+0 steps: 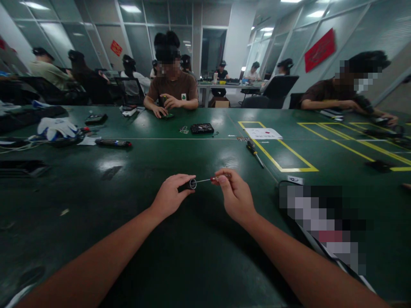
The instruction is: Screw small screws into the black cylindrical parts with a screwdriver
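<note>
White paper (262, 134) lies across yellow tape (300, 170).

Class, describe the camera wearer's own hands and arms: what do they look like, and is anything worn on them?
The left hand and right hand are ungloved. The left forearm and right forearm are bare as far as they show, with no sleeve, watch, bracelet or clear marking. Rings are hard to rule out.

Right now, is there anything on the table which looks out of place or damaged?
One small oddity: what seems a pale scrap lies by itself on the left part of the green table, like stray litter. The screwdriver in the right hand and the dark tube in the left hand show no visible damage.
</note>
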The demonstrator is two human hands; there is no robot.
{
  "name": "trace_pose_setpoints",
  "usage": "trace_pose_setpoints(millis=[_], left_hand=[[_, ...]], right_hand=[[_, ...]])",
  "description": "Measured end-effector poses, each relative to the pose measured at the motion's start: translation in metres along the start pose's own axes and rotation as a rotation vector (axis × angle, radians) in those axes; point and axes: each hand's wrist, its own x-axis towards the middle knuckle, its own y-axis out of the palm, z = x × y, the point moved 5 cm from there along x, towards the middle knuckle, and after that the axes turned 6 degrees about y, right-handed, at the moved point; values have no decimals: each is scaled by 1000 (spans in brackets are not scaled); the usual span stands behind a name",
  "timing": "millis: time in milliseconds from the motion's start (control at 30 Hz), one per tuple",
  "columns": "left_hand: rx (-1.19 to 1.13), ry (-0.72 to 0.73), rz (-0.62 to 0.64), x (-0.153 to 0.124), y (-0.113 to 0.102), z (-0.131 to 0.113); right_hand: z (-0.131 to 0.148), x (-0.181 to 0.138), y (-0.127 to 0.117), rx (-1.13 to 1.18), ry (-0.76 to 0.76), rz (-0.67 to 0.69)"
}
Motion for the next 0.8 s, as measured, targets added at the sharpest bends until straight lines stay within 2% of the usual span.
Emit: trace_pose_setpoints(millis=[100, 300, 433, 800], left_hand=[[22, -3, 0, 0, 0, 0], [16, -44, 9, 1, -2, -1], [12, -53, 6, 1, -3, -2], [24, -57, 23, 0, 1, 1]], right_hand=[[2, -1, 3, -73, -25, 37], [6, 1, -4, -154, -56, -60], [6, 1, -6, -160, -48, -79], [7, -2, -3, -137, -92, -31]])
